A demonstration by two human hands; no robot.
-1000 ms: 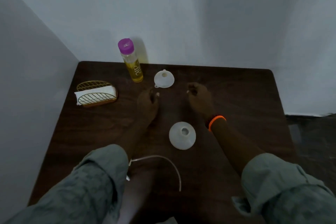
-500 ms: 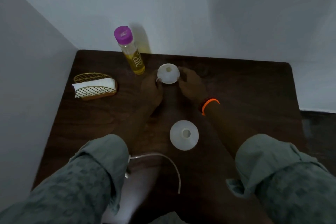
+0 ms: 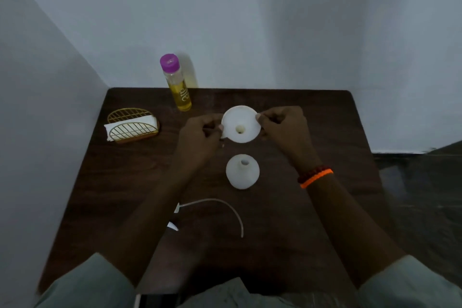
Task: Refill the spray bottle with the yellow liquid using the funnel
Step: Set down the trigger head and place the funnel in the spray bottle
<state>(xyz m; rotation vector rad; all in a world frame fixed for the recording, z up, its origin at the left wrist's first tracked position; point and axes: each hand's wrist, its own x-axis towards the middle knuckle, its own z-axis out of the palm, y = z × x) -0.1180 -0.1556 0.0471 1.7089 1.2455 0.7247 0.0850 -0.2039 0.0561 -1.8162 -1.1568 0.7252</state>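
Lifting done: funnel (image 3: 240,127) is off the table now, left hand (image 3: 200,137) and right hand (image 3: 285,127) pinching its rim on opposite sides. It hangs just beyond the open spray bottle (image 3: 242,171); yellow liquid bottle (image 3: 177,82), far left, still capped. Next is probably seating the spout in the neck.

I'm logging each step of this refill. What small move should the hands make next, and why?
Probably bring the funnel toward the person and lower its spout into the spray bottle. The left hand and right hand pinch its rim, the bottle's neck is open, and the yellow liquid bottle is capped.
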